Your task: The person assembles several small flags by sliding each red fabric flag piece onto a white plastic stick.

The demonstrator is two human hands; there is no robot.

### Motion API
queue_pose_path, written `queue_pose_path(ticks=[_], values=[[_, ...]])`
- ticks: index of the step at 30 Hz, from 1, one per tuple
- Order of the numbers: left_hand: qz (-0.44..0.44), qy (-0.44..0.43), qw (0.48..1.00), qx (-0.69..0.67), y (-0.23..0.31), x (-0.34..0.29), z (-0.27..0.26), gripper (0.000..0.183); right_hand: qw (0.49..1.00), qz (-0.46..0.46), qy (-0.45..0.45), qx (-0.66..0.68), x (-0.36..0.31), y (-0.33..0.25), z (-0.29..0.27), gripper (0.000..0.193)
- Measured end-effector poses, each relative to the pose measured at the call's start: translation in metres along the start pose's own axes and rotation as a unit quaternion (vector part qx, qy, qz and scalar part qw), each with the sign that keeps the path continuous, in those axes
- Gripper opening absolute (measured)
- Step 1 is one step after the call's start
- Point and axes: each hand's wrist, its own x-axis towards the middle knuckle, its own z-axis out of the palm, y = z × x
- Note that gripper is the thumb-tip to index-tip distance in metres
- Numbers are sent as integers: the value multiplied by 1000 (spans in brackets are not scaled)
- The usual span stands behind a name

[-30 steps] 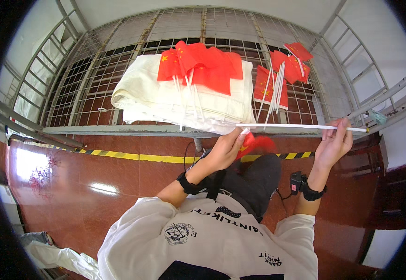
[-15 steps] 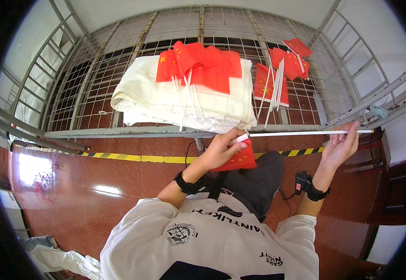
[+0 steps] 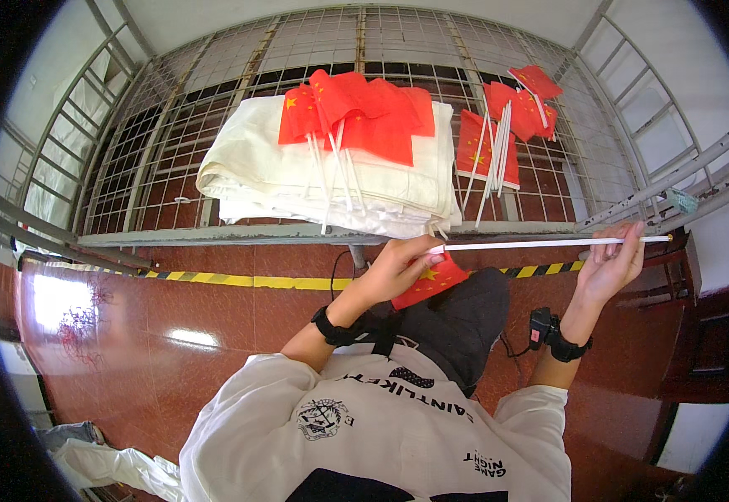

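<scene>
My left hand pinches a small red flag with yellow stars by its edge, over my lap. A thin white stick runs level from that edge to the right. Near the stick's far right end, my right hand is closed around it. The left end of the stick meets the flag at my left fingertips; how far it sits inside the flag's edge is hidden. Beyond my hands, several red flags on white sticks lie on a folded cream cloth.
More white sticks and red flags rest on the metal bed's wire mesh, right of the cloth. The bed's front rail crosses just past my hands. Yellow-black tape marks the red floor.
The flag at my left hand has swung slightly and spreads out more. Its white edge shows less at my fingers. Both hands stay almost in place, still on the flag and stick.
</scene>
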Motion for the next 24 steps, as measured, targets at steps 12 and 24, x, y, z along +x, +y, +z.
queue_pose_path(ticks=[12, 24], values=[[-39, -47, 998, 24, -7, 1, 1, 15, 986, -46, -130, -91, 0, -2, -17, 29], [-25, -73, 996, 34, -1, 8, 17, 12, 816, 213, -511, -164, -34, 39, 12, 20]])
